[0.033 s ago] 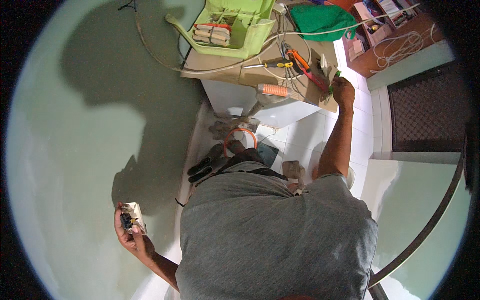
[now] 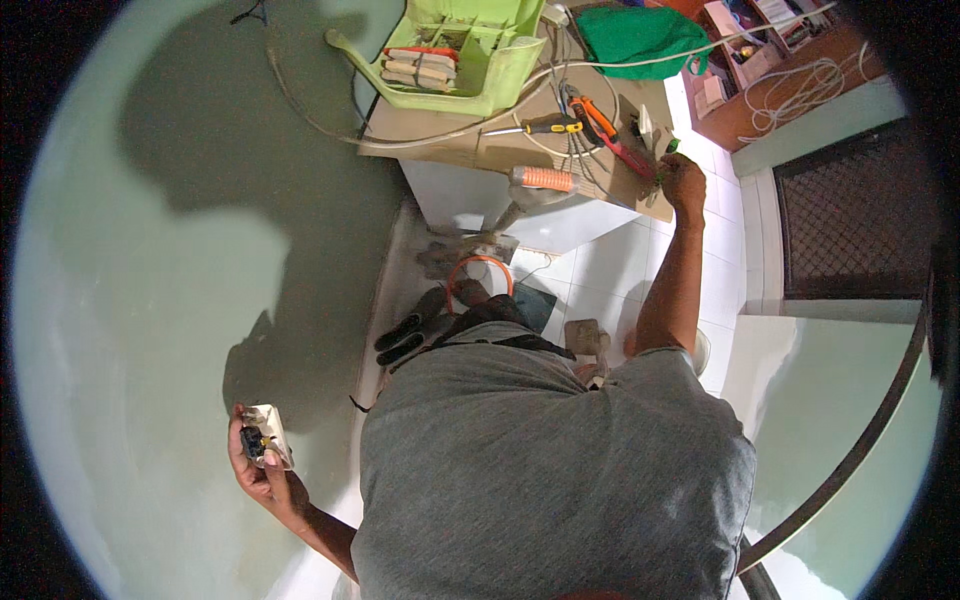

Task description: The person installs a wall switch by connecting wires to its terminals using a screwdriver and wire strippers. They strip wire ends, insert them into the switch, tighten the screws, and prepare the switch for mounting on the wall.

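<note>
While the left hand (image 2: 262,462) at the lower left of the frame curls around a small white socket box (image 2: 264,436), the right hand (image 2: 683,180) closes on a green-handled tool (image 2: 668,150) at the cluttered table (image 2: 470,150) edge upper right, where a careless pull might drag neighbouring orange pliers (image 2: 606,128) off.

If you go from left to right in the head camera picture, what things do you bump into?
Left hand holding a white wall socket → black sandals → orange cable ring → yellow-handled screwdriver → right hand → white cable coil.

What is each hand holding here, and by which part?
Left hand holds a white wall socket by its lower edge. Right hand closes on a small green-tipped tool; grip point unclear.
</note>
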